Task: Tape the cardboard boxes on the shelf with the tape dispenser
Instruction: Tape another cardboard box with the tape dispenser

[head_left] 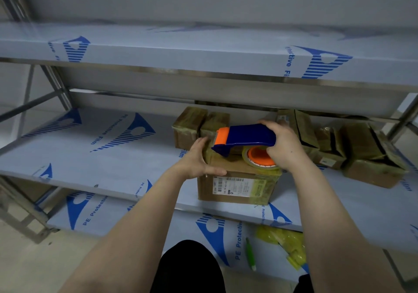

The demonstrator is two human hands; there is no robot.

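Mid-taping: the right hand [285, 147] curled round the handle of the blue-and-orange plastic tape dispenser [245, 137], its nose seemingly on top of the front cardboard box [237, 187] (matte brown, glossy yellowish strips) on the shelf [108, 163]. The left hand [199, 159], fingers spread, braced that box's left edge. Next, I judged: a firm, straight pull.

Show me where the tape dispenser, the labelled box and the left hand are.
tape dispenser [246, 135]: head view, on its blue body.
labelled box [230, 186]: head view, on its white front label.
left hand [199, 159]: head view, on the back of the hand.
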